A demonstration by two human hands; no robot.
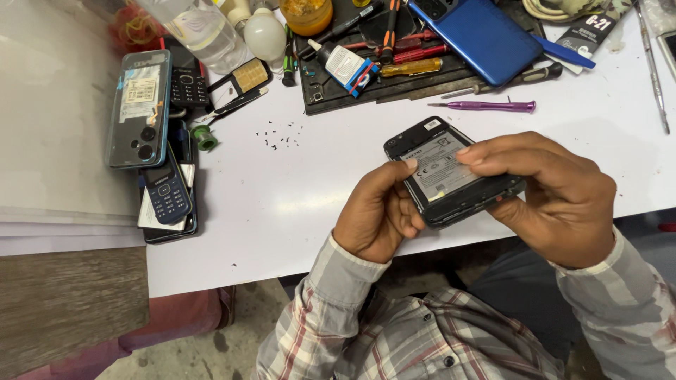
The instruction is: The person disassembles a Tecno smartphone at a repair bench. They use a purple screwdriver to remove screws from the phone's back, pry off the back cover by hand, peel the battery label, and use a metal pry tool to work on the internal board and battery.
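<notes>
Both hands held the open phone (451,172) above the table (317,204) edge, at 3 o'clock from centre. The left hand (377,214) pinched its lower end; the right hand (549,190) clamped the side. It looked light, stiff and fragile, so the rim seemed safest to grip.

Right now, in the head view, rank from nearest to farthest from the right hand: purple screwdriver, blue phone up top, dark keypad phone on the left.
From the right hand:
1. Purple screwdriver, on the white table just above the hand.
2. Blue phone, farther up, on the black tool tray.
3. Dark keypad phone, far across at the table's left edge.
</notes>
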